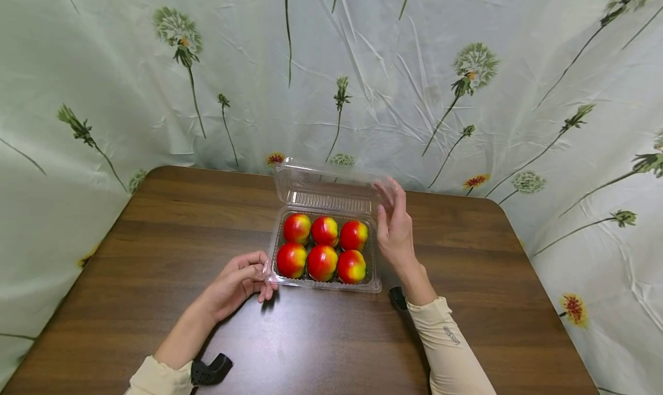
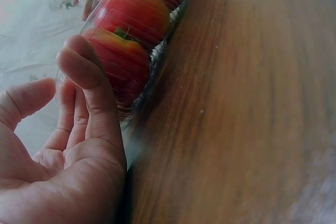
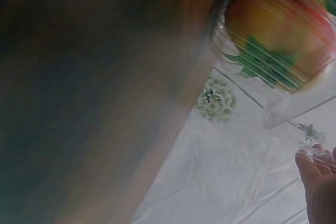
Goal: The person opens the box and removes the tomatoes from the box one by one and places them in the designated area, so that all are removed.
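Observation:
A clear plastic clamshell container (image 1: 326, 287) lies on the table with its hinged lid (image 1: 326, 182) standing up at the back. Inside sit several round red-and-yellow fruits (image 1: 322, 262) in two rows; green leafy bits (image 3: 262, 61) show on them in the wrist views. My left hand (image 1: 240, 283) pinches the container's front left corner between thumb and fingers; its fingertips (image 2: 79, 66) are close to the nearest fruit. At the lid's right edge, my right hand (image 1: 396, 228) holds the clear plastic, its fingers slightly blurred.
The brown wooden table (image 1: 181, 228) extends around the container. A pale curtain with a dandelion print (image 1: 311, 67) hangs behind it and at both sides. Black wrist mounts (image 1: 211, 370) are strapped at the sleeves.

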`<state>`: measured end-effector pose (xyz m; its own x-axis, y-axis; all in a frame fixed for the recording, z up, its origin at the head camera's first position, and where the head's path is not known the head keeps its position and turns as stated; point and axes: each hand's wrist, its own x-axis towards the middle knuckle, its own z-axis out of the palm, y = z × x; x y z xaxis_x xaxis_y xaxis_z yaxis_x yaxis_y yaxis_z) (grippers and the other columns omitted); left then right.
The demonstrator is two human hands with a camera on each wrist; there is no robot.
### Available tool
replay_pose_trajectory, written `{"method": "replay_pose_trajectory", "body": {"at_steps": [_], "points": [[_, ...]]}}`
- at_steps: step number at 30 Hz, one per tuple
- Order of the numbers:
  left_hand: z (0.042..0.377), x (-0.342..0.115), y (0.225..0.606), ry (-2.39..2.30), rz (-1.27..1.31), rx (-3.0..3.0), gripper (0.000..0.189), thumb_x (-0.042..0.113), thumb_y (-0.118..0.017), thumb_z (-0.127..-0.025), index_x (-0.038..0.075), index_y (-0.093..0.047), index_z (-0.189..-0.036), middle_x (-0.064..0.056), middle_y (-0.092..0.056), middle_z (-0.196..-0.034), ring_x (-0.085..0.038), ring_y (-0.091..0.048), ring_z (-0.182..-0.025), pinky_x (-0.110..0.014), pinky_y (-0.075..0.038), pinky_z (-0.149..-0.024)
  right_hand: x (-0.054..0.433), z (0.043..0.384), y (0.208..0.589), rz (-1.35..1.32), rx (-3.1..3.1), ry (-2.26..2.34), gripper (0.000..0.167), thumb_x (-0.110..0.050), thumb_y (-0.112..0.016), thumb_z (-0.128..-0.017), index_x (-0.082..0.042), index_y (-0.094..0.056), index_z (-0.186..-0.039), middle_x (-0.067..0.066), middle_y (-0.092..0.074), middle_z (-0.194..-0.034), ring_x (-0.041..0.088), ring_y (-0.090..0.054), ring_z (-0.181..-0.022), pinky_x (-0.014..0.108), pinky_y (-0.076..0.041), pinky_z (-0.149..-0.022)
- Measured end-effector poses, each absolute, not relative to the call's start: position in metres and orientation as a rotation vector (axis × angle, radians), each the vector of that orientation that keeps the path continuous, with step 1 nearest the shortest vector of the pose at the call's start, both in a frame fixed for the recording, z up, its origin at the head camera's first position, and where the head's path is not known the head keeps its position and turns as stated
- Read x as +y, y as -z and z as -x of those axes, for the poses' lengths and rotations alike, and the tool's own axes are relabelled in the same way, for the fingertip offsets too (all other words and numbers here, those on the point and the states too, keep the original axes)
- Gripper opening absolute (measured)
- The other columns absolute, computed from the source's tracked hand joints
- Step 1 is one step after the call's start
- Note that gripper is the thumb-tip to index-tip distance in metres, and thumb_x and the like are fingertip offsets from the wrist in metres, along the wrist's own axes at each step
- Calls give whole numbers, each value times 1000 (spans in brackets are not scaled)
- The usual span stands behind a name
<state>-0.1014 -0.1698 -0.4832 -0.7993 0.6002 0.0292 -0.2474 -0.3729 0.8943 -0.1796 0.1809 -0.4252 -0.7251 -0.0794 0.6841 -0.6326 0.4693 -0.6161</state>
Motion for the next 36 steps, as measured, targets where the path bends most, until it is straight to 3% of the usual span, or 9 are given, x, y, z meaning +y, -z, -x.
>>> {"method": "replay_pose_trajectory", "body": {"at_steps": [4,8,11,16,20,28,36], "points": [[102,-170,483,-2188,-488,1343,26,-7,-36,-101,5,-59,-98,-6,-78,-90,-17,-72,-73,-24,-59,-64,184,183,429,-629,-2121,-1291,60,23,-52,-97,2,-40,-152,19,-59,-149,31,-59,-140,36,-51,-110],[102,-170,483,-2190,-497,1340,26,-6,-36,-101,5,-59,-98,-6,-77,-90,-17,-72,-73,-24,-59,-64,182,180,428,-612,-2099,-1349,51,26,-50,-96,12,-39,-143,26,-59,-148,40,-59,-137,43,-49,-109],[103,-169,484,-2191,-506,1336,27,-7,-36,-101,6,-60,-98,-6,-78,-90,-16,-72,-73,-24,-59,-65,183,180,430,-550,-2111,-1383,39,21,-51,-99,12,-41,-135,24,-60,-147,41,-60,-136,48,-51,-105],[103,-169,484,-2193,-503,1328,28,-7,-36,-101,6,-60,-97,-6,-78,-90,-17,-72,-74,-24,-59,-65,190,182,438,-420,-2151,-1412,28,10,-57,-103,4,-49,-129,15,-67,-142,31,-63,-134,28,-52,-105],[103,-170,484,-2190,-508,1322,27,-6,-36,-102,6,-60,-98,-6,-78,-91,-17,-72,-74,-24,-59,-65,190,183,437,-365,-2159,-1453,32,11,-60,-100,4,-54,-131,18,-67,-138,32,-64,-132,13,-54,-95],[103,-170,485,-2181,-499,1329,26,-7,-36,-101,5,-59,-98,-6,-78,-91,-17,-72,-74,-24,-59,-65,185,177,423,-333,-2172,-1480,37,16,-68,-93,12,-59,-129,32,-66,-122,45,-66,-114,19,-58,-92],[104,-170,485,-2184,-498,1326,26,-7,-35,-101,4,-58,-98,-7,-78,-91,-17,-72,-73,-24,-59,-64,185,170,416,-303,-2211,-1488,33,14,-69,-93,14,-60,-124,32,-67,-109,44,-68,-97,12,-57,-84]]}}
